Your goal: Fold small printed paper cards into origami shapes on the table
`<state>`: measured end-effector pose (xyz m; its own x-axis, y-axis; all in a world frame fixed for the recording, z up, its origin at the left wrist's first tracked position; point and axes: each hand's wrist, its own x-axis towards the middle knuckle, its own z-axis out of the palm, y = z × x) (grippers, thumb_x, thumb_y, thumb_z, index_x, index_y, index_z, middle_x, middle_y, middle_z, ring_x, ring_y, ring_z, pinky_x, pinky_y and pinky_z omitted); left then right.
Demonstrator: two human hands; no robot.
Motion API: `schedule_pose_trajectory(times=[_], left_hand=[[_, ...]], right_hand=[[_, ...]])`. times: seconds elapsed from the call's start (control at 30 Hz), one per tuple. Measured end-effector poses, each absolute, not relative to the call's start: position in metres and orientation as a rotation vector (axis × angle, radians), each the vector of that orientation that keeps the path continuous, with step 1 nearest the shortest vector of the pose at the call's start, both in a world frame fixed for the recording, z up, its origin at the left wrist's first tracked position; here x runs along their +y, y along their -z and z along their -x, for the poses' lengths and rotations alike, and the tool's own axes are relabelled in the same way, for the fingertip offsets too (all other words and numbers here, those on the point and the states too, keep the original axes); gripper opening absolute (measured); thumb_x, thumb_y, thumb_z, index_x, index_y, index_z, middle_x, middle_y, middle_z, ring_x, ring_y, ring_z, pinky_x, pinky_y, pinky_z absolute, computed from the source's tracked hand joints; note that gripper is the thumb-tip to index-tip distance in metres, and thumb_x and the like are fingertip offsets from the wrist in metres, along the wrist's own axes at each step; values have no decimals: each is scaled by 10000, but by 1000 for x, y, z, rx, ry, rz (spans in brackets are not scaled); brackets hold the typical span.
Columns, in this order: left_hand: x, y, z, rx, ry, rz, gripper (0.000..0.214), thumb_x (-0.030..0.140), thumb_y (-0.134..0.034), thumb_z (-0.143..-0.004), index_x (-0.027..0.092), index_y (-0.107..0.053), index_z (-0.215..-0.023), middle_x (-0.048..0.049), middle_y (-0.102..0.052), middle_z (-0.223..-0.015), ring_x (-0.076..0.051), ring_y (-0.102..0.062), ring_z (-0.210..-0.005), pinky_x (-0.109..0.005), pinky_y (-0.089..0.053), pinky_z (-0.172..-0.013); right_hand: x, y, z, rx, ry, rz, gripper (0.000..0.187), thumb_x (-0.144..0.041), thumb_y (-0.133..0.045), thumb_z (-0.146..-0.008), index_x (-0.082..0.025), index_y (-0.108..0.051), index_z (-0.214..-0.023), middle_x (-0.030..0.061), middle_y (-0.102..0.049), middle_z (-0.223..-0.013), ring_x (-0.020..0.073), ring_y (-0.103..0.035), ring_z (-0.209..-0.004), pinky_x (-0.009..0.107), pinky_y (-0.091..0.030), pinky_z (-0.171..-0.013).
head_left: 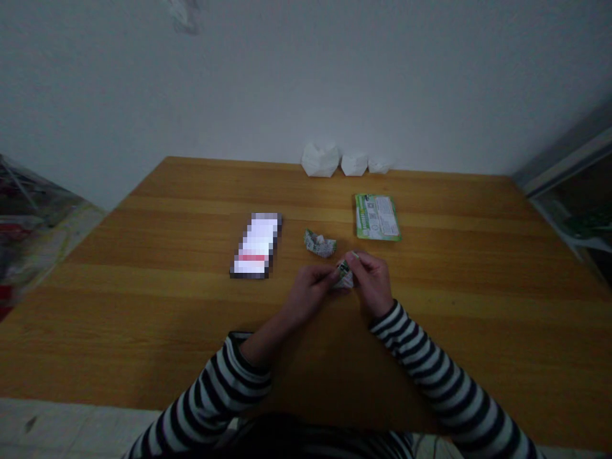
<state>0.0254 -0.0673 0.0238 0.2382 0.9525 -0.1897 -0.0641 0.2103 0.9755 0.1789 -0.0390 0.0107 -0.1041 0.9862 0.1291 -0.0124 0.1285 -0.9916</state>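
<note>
Between my two hands is a small folded piece of green-and-white printed paper (343,275). My left hand (313,287) pinches its left side, fingers closed. On the upper right, my right hand (373,277) grips the same paper with thumb and fingertips, covering part of it. Just beyond my left hand lies a folded boat-like shape (319,244) of similar printed paper, with something whitish in its middle. Farther back, to the right, a flat green-and-white printed packet (377,217) rests on the table.
A phone (255,245) with a lit, blurred screen lies left of the folded paper. Three white folded paper shapes (320,159) stand in a row at the back edge of the wooden table (143,274), against the pale wall (306,76).
</note>
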Motion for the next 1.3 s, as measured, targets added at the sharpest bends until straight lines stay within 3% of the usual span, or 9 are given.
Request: schedule_pose_trajectory(times=[0.27, 0.5, 0.63, 0.77, 0.87, 1.0, 1.13, 1.2, 1.3], left_hand=[[-66, -19, -26, 765, -857, -696, 426, 498, -777, -765, 92, -733, -886, -98, -748, -804, -180, -707, -704, -281, -540, -756], [-63, -19, -28, 752, -864, -882, 366, 409, -762, -805, 114, -728, -1019, -101, -763, -920, -177, -718, -758, -293, -549, -786], [-64, -15, -29, 833, -955, -1123, 340, 247, -752, -792, 128, -696, -1105, -102, -763, -983, -203, -723, -837, -292, -555, -777], [-65, -14, -21, 1253, -1126, -1496, 271, 108, -599, -838, 152, -732, -1069, -82, -777, -960, -206, -718, -838, -293, -558, -749], [-66, -16, -16, 1388, -1217, -1710, 387, 74, -540, -860, 201, -725, -1175, -78, -774, -1093, -213, -730, -939, -335, -571, -843], [-65, -19, -17, 1272, -1374, -1722, 391, 93, -555, -877, 232, -726, -1201, -76, -727, -1234, -211, -687, -1131, -365, -531, -999], [-63, -23, -20, 1140, -1344, -1444, 306, 134, -590, -864, 246, -782, -1073, -55, -749, -1188, -220, -689, -1128, -387, -505, -1044], [-62, -23, -20, 1098, -1284, -1268, 243, 177, -624, -847, 232, -803, -1002, -58, -759, -1159, -243, -691, -1127, -411, -498, -1056], [-61, -22, -19, 1122, -1252, -1087, 215, 215, -661, -821, 212, -808, -977, -67, -772, -1119, -268, -687, -1134, -441, -474, -1082]], right_hand=[[-32, -5, -181, -1313, -1301, 1104, 452, -574, -616, -872, -171, -658, -671, -4, -588, -594, 129, -522, -528, 237, -418, -498], [-32, -5, -180, -1328, -1273, 1110, 435, -569, -588, -898, -187, -736, -751, 26, -677, -666, 165, -611, -579, 279, -517, -564], [-39, -8, -174, -1568, -1154, 989, 354, -509, -563, -940, -235, -752, -1060, 72, -743, -998, 237, -697, -962, 398, -557, -900], [-45, -8, -171, -1773, -885, 943, 594, -401, -679, -876, -254, -525, -1430, 114, -574, -1417, 278, -522, -1325, 486, -410, -1128], [-46, -5, -173, -1778, -683, 1051, 468, -212, -612, -877, -263, -621, -1342, 100, -639, -1323, 264, -573, -1248, 486, -450, -1083], [-46, 1, -175, -1534, -803, 1078, 336, -126, -567, -823, -257, -768, -1059, 52, -764, -962, 205, -704, -832, 365, -583, -761], [-43, 4, -174, -1229, -1028, 1037, 210, -130, -600, -765, -241, -765, -832, -5, -736, -698, 147, -633, -554, 264, -518, -545], [-41, 3, -175, -1207, -1088, 1015, 160, -129, -620, -745, -234, -740, -734, -16, -702, -640, 146, -622, -560, 259, -508, -562], [-39, 0, -178, -1255, -1235, 939, 136, -150, -632, -764, -229, -741, -745, 4, -721, -758, 168, -663, -740, 282, -531, -706]])
